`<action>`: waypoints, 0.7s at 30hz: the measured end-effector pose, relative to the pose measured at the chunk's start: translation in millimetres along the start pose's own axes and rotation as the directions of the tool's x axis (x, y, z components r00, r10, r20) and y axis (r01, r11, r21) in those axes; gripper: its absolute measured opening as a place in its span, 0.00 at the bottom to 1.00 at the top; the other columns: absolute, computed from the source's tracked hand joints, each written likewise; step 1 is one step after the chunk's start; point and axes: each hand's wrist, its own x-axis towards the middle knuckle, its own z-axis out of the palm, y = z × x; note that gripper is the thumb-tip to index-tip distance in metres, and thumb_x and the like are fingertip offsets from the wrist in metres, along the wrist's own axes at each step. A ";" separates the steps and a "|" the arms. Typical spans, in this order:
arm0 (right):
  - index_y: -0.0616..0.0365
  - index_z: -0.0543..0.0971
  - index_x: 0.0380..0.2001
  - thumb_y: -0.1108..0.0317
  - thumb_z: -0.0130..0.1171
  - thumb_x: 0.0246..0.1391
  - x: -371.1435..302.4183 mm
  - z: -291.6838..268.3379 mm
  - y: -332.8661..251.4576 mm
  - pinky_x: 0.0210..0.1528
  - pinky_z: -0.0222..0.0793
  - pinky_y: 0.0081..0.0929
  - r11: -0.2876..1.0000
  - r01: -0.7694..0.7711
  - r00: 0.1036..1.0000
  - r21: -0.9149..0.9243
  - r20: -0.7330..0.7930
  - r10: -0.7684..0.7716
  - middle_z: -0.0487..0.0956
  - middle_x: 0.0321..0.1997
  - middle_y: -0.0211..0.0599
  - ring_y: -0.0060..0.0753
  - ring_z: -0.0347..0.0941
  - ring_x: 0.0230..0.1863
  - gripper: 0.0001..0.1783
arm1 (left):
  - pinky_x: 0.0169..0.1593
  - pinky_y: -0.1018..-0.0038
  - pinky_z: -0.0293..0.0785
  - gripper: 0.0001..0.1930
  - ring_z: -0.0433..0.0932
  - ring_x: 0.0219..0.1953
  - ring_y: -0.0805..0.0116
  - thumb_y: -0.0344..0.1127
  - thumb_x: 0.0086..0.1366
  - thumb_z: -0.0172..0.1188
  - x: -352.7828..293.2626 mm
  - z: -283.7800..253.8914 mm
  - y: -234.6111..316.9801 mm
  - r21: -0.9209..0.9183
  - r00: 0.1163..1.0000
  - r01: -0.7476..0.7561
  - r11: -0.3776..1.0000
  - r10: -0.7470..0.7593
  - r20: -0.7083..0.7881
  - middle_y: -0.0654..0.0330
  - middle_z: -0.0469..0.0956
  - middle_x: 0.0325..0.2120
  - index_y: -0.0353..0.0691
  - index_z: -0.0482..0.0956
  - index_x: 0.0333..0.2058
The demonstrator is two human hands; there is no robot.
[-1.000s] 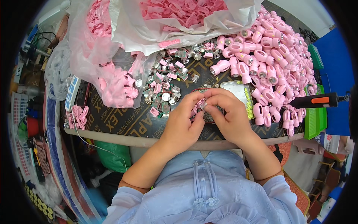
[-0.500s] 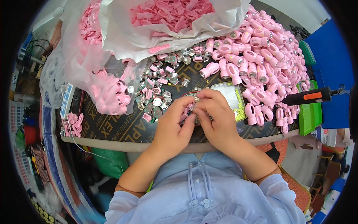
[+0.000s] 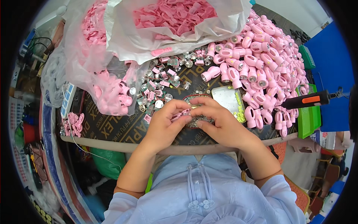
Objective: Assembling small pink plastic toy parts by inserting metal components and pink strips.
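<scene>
In front of me, my left hand is closed on a small pink flashlight insert, held between thumb and fingers. My right hand meets it from the other side, fingertips curled against the insert's right end; whatever lies between those fingertips is too small to make out. Under my right hand, partly covered, is a round dish of tiny metal pieces. Just beyond my hands lie loose flashlight inserts with pink blocks, green boards and silvery reflectors. A white tray holding small yellow-green pieces stands beside my right hand.
Pink flashlights are heaped at the right. A white bag of pink shells stands at the back, with a clear bag to its left. At far right hangs a black-and-orange electric screwdriver near a green basket.
My hands have come slightly apart and lower. The right thumb has drawn back from the left hand, showing more of the pink insert and the dish. The view has shifted slightly.
</scene>
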 end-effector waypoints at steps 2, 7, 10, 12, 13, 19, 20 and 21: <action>0.57 0.77 0.53 0.76 0.58 0.57 1.5 -7.8 -9.2 0.53 0.69 0.26 0.994 -0.066 0.996 0.084 0.072 0.060 0.71 0.61 0.40 0.34 0.72 0.57 0.19 | 0.48 0.77 0.75 0.12 0.79 0.44 0.75 0.24 0.67 0.59 2.3 -4.5 0.1 -0.165 0.999 0.045 0.985 -0.046 -0.003 0.58 0.81 0.42 0.35 0.73 0.48; 0.62 0.66 0.63 0.76 0.52 0.58 -3.4 -67.5 -37.6 0.53 0.72 0.34 0.937 0.252 0.443 -0.241 -0.833 -0.333 0.76 0.53 0.47 0.35 0.77 0.43 0.28 | 0.36 0.80 0.71 0.11 0.75 0.33 0.76 0.29 0.68 0.61 7.2 -30.9 -8.8 -0.565 0.989 0.073 0.822 -0.133 -0.065 0.51 0.82 0.43 0.38 0.74 0.47; 0.64 0.62 0.65 0.73 0.51 0.57 -21.6 -104.4 -60.6 0.55 0.72 0.38 0.725 0.508 0.258 -0.465 -0.720 -0.644 0.76 0.51 0.52 0.39 0.77 0.42 0.31 | 0.36 0.78 0.72 0.11 0.76 0.33 0.73 0.31 0.68 0.60 13.9 -33.4 -11.3 -0.703 0.991 0.097 0.705 -0.136 0.000 0.49 0.81 0.44 0.39 0.75 0.48; 0.64 0.65 0.63 0.77 0.54 0.55 -6.2 -85.5 -52.6 0.55 0.71 0.34 0.816 0.418 0.439 -0.400 -0.697 -0.567 0.76 0.52 0.50 0.37 0.76 0.44 0.30 | 0.37 0.75 0.73 0.12 0.77 0.34 0.71 0.32 0.69 0.59 16.5 -33.0 -12.9 -0.779 0.986 0.138 0.612 -0.155 0.053 0.48 0.81 0.44 0.39 0.76 0.49; 0.64 0.67 0.62 0.79 0.55 0.54 1.1 -72.7 -40.3 0.54 0.71 0.32 0.891 0.300 0.551 -0.342 -0.700 -0.454 0.76 0.52 0.48 0.36 0.76 0.45 0.29 | 0.37 0.75 0.73 0.12 0.77 0.34 0.71 0.32 0.69 0.59 17.2 -32.7 -12.2 -0.777 0.987 0.133 0.615 -0.152 0.049 0.48 0.81 0.44 0.39 0.76 0.49; 0.60 0.81 0.42 0.78 0.65 0.48 38.6 -36.1 3.5 0.47 0.73 0.33 0.969 0.111 0.966 -0.221 -0.205 -0.157 0.81 0.44 0.42 0.39 0.78 0.43 0.15 | 0.36 0.75 0.73 0.11 0.77 0.33 0.71 0.31 0.68 0.60 13.3 -34.4 -11.8 -0.737 0.989 0.084 0.670 -0.145 -0.019 0.47 0.81 0.43 0.39 0.76 0.48; 0.60 0.82 0.40 0.79 0.63 0.50 40.2 -32.4 9.5 0.51 0.71 0.33 0.963 0.112 0.971 -0.246 -0.177 -0.158 0.82 0.43 0.40 0.39 0.77 0.48 0.13 | 0.36 0.76 0.73 0.11 0.78 0.33 0.72 0.31 0.68 0.60 12.2 -33.5 -9.0 -0.710 0.989 0.067 0.701 -0.141 -0.047 0.46 0.81 0.43 0.39 0.75 0.48; 0.60 0.82 0.40 0.79 0.63 0.50 44.0 -31.9 11.9 0.51 0.71 0.33 0.962 0.111 0.971 -0.250 -0.179 -0.158 0.82 0.43 0.40 0.39 0.77 0.48 0.13 | 0.36 0.76 0.73 0.11 0.78 0.33 0.72 0.31 0.68 0.60 12.4 -34.7 -7.3 -0.711 0.989 0.067 0.700 -0.139 -0.043 0.46 0.81 0.43 0.39 0.75 0.48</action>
